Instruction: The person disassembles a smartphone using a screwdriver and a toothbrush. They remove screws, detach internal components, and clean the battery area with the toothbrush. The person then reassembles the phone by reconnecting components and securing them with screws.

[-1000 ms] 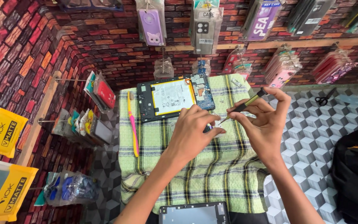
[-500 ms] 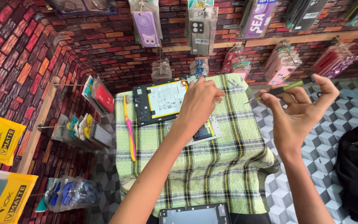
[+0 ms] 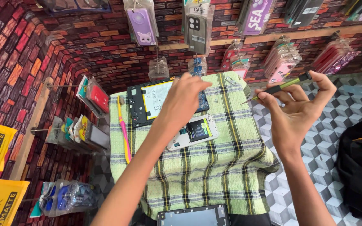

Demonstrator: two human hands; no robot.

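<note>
Far to the left of the left hand (image 3: 184, 99), a pink-and-yellow toothbrush (image 3: 123, 129) lying along the edge of the green plaid cloth (image 3: 206, 171). Just under that hand, an opened tablet (image 3: 149, 101) with white battery showing, its right part hidden by wrist and palm. Below the wrist, a small white phone part (image 3: 193, 132), partly covered by the forearm. Left hand stretched forward, back up, fingers curled loosely over the tablet; fingertips out of sight, so grip impossible to judge. Between the hands, tiny bits on the cloth, too small to make out. Over to the right hand (image 3: 296, 111), raised off the cloth, palm turned inward, thumb and fingers clamped on a green-handled screwdriver (image 3: 279, 87), tip pointing left. Near edge: dark frame (image 3: 193, 217), cut off.
</note>
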